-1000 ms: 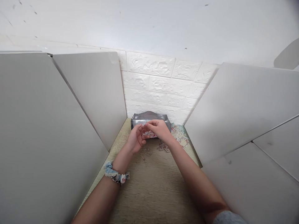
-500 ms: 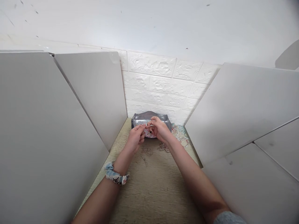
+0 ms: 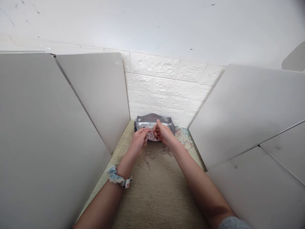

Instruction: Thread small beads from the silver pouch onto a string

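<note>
The left hand point(image 3: 138, 141) and right hand point(image 3: 164, 133) sit close together before a silver pouch point(image 3: 147, 123), their fingertips hard to read.
The left hand is narrowed, thumb and forefinger tips together; anything between them is too small to make out. The right hand is loosely curled just beside it, its fingers partly hidden, so whether it holds something I cannot tell. The pouch rests on the bench point(image 3: 152, 194) near the brick-patterned wall point(image 3: 164, 82), its front partly covered by the hands. Multicoloured beads point(image 3: 151, 137) blur together between them. Beaded strands point(image 3: 149, 154) lie nearer; the grey sleeve point(image 3: 233, 222) is cut off below.
</note>
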`<state>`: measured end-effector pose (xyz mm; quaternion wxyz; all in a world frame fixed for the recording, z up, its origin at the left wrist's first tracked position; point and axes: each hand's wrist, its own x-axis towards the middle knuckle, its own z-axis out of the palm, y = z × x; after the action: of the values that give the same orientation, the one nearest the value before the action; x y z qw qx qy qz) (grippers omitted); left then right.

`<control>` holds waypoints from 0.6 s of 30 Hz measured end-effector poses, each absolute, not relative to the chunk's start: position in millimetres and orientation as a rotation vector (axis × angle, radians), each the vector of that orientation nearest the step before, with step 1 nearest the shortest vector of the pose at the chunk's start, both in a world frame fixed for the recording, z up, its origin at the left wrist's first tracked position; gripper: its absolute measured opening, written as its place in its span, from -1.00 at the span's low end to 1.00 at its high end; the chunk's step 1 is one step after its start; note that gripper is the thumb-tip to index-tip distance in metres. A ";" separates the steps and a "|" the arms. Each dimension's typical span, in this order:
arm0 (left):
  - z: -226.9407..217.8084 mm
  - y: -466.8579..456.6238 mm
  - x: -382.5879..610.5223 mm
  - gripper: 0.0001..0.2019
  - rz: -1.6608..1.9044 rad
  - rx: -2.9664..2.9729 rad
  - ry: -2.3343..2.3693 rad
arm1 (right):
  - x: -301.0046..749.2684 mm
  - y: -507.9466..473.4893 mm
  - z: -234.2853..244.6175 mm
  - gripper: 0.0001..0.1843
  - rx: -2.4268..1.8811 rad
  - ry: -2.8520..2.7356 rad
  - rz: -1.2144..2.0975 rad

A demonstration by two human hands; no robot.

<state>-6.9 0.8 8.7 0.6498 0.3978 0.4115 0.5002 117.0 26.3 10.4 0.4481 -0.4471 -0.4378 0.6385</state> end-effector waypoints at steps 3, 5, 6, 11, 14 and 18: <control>11.9 -1.0 -6.3 -0.76 1.120 0.940 0.938 | 114.6 25.6 12.0 -0.42 -1.025 -1.148 1.528; 14.6 -2.5 -6.4 -0.77 1.118 0.945 0.924 | 112.6 23.8 13.9 -0.46 -0.914 -1.140 1.522; 15.8 -3.2 -6.4 -0.76 1.120 0.946 0.917 | 111.9 22.6 15.0 -0.50 -0.860 -1.132 1.541; 16.6 -6.0 -4.7 -0.74 1.102 0.994 0.886 | 109.4 14.6 20.5 -0.56 -0.718 -1.118 1.781; 14.5 -6.5 -3.2 -0.72 1.129 1.025 0.886 | 107.9 11.5 22.6 -0.57 -0.695 -1.090 1.855; 13.0 -6.0 -3.1 -0.69 1.128 1.055 0.890 | 107.6 10.6 23.2 -0.58 -0.685 -1.076 1.891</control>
<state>-3.1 -6.0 13.0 0.6283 0.4603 0.3884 0.4924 107.6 10.6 23.2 0.4172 -0.2729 -0.4288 0.7534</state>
